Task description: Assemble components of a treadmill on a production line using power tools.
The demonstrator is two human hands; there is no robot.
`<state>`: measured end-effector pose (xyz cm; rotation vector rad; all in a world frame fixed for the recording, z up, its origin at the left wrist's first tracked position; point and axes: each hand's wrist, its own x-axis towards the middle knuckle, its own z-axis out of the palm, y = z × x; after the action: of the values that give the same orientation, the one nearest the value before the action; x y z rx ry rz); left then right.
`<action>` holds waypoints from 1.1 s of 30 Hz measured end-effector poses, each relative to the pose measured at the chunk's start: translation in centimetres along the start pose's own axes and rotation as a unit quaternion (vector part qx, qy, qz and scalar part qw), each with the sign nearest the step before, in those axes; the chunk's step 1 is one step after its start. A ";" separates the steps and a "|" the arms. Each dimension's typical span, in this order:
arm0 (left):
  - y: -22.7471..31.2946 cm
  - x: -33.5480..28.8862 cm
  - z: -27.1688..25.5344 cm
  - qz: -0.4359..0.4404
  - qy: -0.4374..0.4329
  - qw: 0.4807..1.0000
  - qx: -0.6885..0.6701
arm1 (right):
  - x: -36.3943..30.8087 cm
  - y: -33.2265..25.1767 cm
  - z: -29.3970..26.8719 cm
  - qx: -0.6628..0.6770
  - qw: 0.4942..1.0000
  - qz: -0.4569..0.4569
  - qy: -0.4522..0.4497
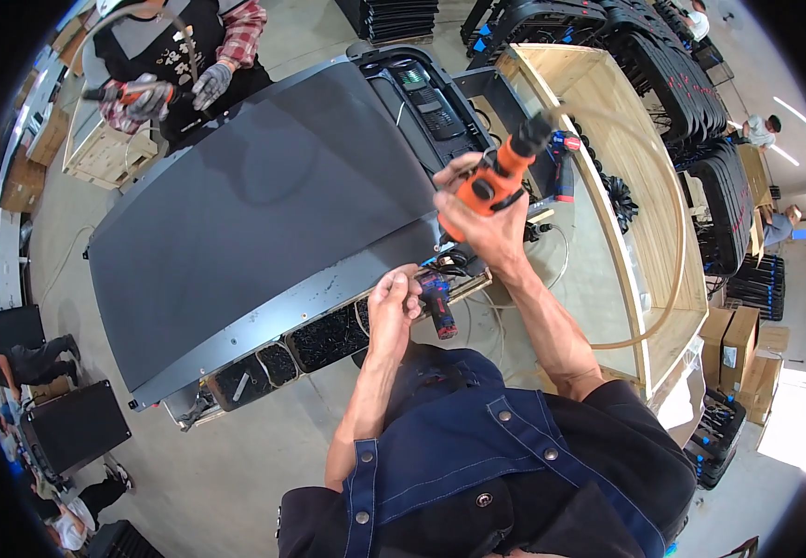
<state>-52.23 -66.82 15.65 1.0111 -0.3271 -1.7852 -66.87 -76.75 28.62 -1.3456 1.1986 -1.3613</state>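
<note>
My right hand (491,219) is wrapped round an orange-and-black power screwdriver (488,186), held tilted over the near right corner of a treadmill base (264,200). A hose runs from the tool's top. The base has a wide dark belt and a grey side rail (264,337). Just outside that rail, my left hand (392,302) has its fingers curled and pressed together; whatever they hold is too small to make out. Right beside it is a blue-and-red cordless driver (438,302). Black cables (459,263) lie close to the screwdriver's lower end.
Trays of dark screws (329,337) line the near side below the rail. A wooden crate (649,167) stands at the right, with another red-and-black cordless driver (564,166) near it. Across the base, a gloved co-worker (175,79) holds an orange tool. The pale hose (680,232) arcs over the crate.
</note>
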 end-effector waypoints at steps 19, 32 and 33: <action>-3.3 5.9 3.7 -0.286 -0.047 0.842 -0.454 | -3.2 1.0 -0.5 0.026 0.997 -0.073 -0.008; -3.7 -2.5 -1.4 -0.158 -0.059 0.985 -0.027 | -2.2 1.4 0.8 -0.004 0.988 -0.032 -0.149; -3.6 -2.9 -2.0 -0.145 -0.066 0.987 -0.034 | -2.2 1.6 0.5 -0.022 0.987 -0.033 -0.156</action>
<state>-52.62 -62.27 13.60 0.9293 -0.2064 -2.1170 -66.38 -74.93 26.68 -1.5749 0.9851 -1.1227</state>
